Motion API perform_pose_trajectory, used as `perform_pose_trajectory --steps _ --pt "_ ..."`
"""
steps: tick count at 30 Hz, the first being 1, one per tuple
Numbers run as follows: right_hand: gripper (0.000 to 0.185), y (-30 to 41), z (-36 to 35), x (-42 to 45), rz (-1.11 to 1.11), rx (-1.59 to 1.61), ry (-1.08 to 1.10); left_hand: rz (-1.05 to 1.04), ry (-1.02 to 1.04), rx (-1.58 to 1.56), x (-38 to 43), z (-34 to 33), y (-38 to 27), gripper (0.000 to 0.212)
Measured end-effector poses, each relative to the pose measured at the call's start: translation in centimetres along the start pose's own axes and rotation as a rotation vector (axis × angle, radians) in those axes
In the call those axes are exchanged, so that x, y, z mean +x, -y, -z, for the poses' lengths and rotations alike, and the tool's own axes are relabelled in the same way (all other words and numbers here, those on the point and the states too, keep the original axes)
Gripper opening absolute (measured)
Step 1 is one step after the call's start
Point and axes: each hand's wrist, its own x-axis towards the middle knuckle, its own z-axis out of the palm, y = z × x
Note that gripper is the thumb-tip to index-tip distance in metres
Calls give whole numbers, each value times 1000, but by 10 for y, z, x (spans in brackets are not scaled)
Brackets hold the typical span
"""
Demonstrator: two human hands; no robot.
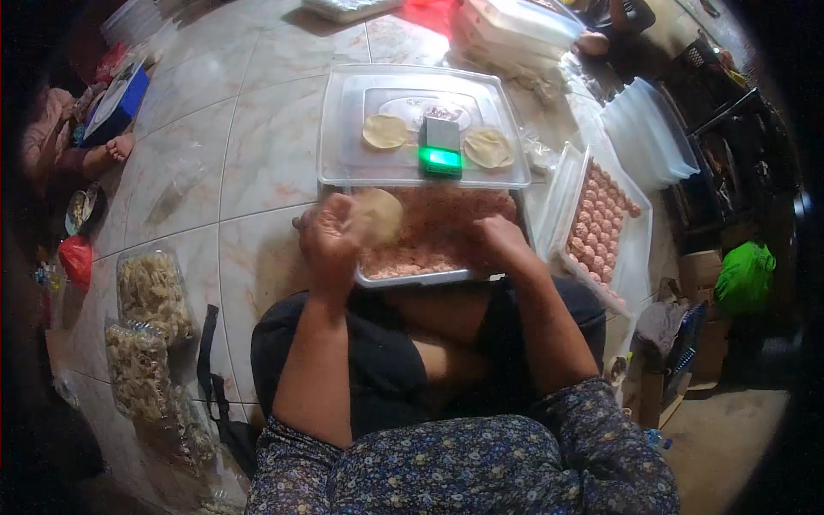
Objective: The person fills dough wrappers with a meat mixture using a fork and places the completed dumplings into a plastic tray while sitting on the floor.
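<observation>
My left hand [331,235] holds a thin round dough wrapper [380,215] upright at its fingertips, blurred, over the left side of a tub of minced filling [425,238]. On the right side of that tub is my right hand [499,241], its fingers down at the pinkish mince; whether they grip any is hidden by blur. Across the far part of the tub lies a translucent plastic lid [360,170]. A small digital scale [441,147] with a lit green display stands on it, with one wrapper [385,131] to its left and another wrapper [487,147] to its right.
To the right, a plastic tray [634,257] holds rows of mince balls [595,232], near stacked translucent containers [647,132]. Clear packs [151,290] lie on the tiled floor at left, beside a black strap [209,347]. Other people sit at the upper left and upper right.
</observation>
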Motion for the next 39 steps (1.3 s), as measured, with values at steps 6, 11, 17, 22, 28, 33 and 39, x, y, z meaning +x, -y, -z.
perform_pose_trajectory --steps 6,11,17,22,28,33,39 --pt "28 14 -6 19 -25 -146 197 21 -347 -550 12 10 -6 28" --pt "16 33 16 3 -2 -25 -16 46 -359 -633 14 18 -3 32" --pt "10 49 -7 22 169 -196 -160 82 -306 -725 16 16 8 34" --pt "8 63 -26 28 268 -234 -275 57 -387 -599 23 1 11 33" --pt "9 77 -19 18 383 -175 -310 34 -352 -594 22 0 12 36" --pt "8 80 -18 17 441 -158 -288 42 -357 -586 24 -6 12 37" --pt "10 84 -13 13 473 -133 -237 47 -409 -604 28 -11 10 39"
